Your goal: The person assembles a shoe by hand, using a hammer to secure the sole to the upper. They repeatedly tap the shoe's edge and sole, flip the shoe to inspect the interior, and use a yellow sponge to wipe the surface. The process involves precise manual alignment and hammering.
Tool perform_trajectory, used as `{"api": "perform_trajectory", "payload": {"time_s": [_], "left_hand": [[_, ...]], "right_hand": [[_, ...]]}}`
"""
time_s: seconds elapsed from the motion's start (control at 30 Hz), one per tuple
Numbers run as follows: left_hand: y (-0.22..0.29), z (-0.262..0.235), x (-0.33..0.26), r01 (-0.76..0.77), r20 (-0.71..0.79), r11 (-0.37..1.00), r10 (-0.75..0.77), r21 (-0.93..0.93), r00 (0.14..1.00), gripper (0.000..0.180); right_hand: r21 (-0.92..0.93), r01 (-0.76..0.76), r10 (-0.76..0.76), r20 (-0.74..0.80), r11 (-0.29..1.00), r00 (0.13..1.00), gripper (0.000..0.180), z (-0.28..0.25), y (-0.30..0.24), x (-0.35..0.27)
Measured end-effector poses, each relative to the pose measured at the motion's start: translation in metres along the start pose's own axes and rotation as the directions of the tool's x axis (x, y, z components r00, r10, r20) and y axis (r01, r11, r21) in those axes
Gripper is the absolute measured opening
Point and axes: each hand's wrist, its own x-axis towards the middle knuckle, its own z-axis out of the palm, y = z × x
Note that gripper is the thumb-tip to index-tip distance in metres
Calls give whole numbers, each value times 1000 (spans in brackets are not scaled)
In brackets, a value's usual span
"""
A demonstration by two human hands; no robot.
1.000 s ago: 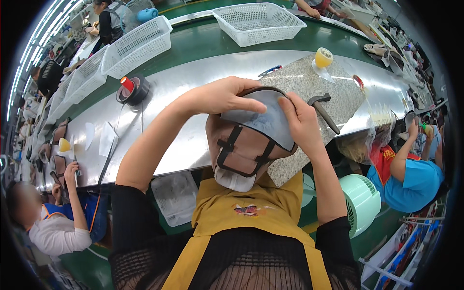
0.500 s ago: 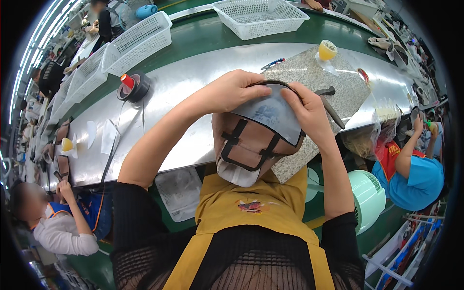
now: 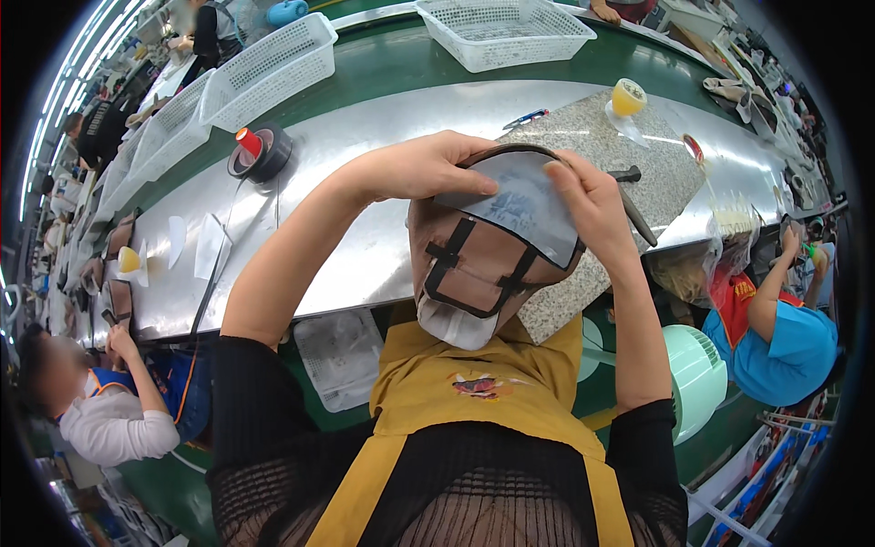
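Both hands grip the curved, dark-edged upper rim of a brown bag point(image 3: 474, 264), which hangs over the table's near edge. Its upper part is a smooth grey panel point(image 3: 515, 196) with a bluish smudge, and black strips run across the brown side below. My left hand point(image 3: 437, 167) is closed on the rim's left part, thumb lying on the grey panel. On the right part of the rim, my right hand point(image 3: 592, 196) is closed too, with its thumb over the panel. The other fingers are largely hidden behind. A hammer point(image 3: 635, 214) lies just beyond my right hand.
A speckled stone slab point(image 3: 583, 292) rests on the metal table point(image 3: 365, 246). On it stands a cup of yellow stuff point(image 3: 629, 98). A tape roll point(image 3: 273, 155) sits at left. White baskets point(image 3: 506, 55) line the green belt. Co-workers sit at both sides; a green fan point(image 3: 693, 383) stands at right.
My left thumb has shifted slightly down the grey panel, and my right thumb has moved a little. The bag stays in both hands. The whole view has shifted slightly.
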Motion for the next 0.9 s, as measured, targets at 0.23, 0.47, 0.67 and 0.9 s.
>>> {"api": "perform_trajectory", "payload": {"time_s": [0.23,0.47,0.67,0.9], "left_hand": [[-3,8,1,-21,-53,999,20,-27,998,41],[-4,-5,-13,94,109,982,-77,-165,991,48],[2,4,-15,150,29,987,-148,-62,989,52],[15,23,-12,134,-79,984,-125,121,989,45]], "right_hand": [[-62,54,-51,45,997,998,21,1,1,7],[-47,123,-120,56,991,991,18,10,-15,9],[-67,94,-90,63,993,994,18,12,-19,7],[237,-39,9,125,971,992,25,2,6,3]]}}
